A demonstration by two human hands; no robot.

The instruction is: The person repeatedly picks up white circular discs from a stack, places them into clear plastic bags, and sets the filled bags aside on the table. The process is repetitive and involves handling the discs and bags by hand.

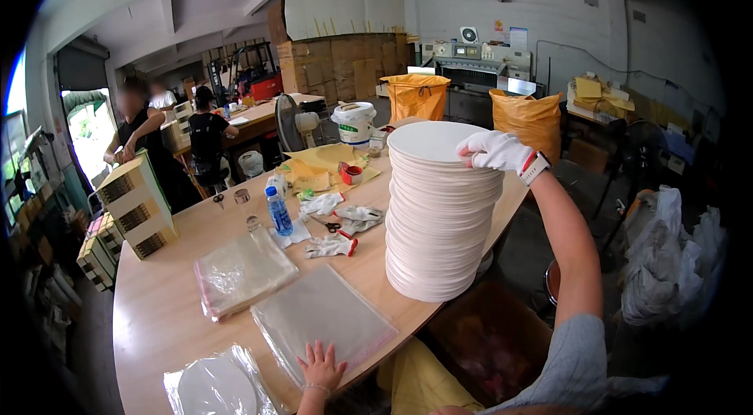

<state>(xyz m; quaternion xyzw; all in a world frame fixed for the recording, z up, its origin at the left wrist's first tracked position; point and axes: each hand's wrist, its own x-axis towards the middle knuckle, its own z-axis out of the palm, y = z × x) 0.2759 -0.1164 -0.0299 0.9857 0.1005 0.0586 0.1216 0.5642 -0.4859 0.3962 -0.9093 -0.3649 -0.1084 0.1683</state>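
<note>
Pick-up step of bagging work, I'd judge; next move prob. calls for parting only the top disc [427,142]. I see, L to R: bagged disc [218,390], near-L corner of surface [161,317]; L grip [320,370], bare, fingers spread wide atop clear sleeves [321,309], near edge; tall white disc stack [439,219], near-R edge, well apart from L grip but directly under R grip [500,152], gloved, curled at stack's rim; can't tell if pinching.
</note>
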